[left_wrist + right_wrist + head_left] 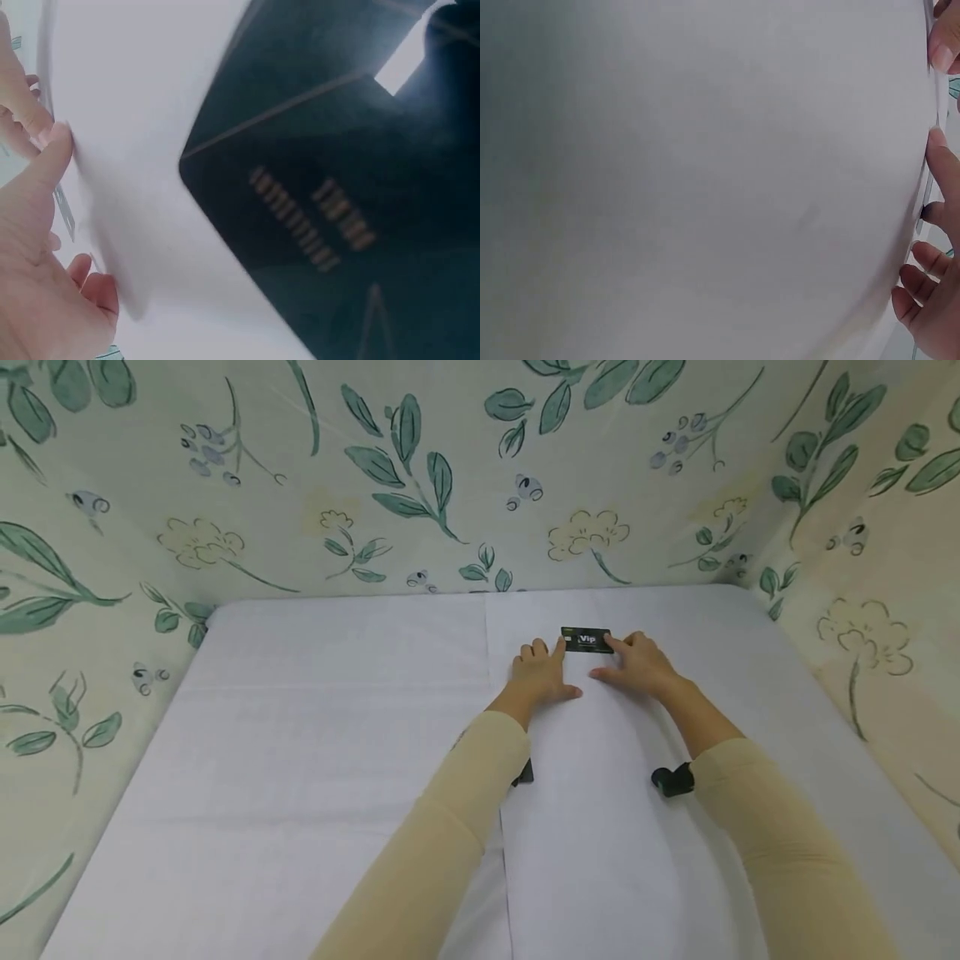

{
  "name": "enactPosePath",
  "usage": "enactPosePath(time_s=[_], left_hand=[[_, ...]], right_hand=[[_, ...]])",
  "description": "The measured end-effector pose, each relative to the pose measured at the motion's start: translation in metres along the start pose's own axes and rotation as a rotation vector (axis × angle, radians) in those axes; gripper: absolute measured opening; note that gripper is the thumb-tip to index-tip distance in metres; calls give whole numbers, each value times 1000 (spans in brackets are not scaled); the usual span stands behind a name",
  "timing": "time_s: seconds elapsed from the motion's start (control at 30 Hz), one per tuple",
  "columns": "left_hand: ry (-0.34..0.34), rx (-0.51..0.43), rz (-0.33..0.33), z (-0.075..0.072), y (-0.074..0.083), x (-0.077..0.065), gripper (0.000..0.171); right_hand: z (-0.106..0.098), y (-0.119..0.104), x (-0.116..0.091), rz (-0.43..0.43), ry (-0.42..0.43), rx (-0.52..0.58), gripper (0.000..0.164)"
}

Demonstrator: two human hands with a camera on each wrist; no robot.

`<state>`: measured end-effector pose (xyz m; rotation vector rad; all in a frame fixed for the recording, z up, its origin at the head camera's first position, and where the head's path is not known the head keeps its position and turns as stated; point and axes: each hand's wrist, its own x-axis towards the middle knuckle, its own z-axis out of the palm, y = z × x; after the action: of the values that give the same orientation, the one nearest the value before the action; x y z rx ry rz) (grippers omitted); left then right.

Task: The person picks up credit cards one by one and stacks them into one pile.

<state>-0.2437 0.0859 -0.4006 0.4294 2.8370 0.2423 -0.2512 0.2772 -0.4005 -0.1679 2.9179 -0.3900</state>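
A small black card with "Vip" printed on it (587,641) lies flat on the white table, toward the back and right of the middle. My left hand (538,673) touches its left end with an extended index finger, thumb spread out to the side. From the right, the index finger of my right hand (640,665) meets the card's other end, its thumb pointing left. A dark card-like piece with blurred raised digits (315,217) fills much of the left wrist view. In the right wrist view, the right hand (939,300) shows only at the edge.
The white-covered table (337,710) stretches left and toward the front, with creases and a seam. Floral cloth (450,468) hangs behind and at both sides. A black device (672,779) sits by the right sleeve; a dark object (524,773) shows partly under the left sleeve.
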Motion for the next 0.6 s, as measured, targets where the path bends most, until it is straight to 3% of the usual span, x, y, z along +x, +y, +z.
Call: enactPosePath(time_s=[0.2,0.6], left_hand=[[-5,49,-29,-1,1,-3,92],[22,117,-25,4,5,3,83]], right_hand=[[8,-3,-1,-46,24,-92,80],[8,1,-5,-69,53,-96,73]])
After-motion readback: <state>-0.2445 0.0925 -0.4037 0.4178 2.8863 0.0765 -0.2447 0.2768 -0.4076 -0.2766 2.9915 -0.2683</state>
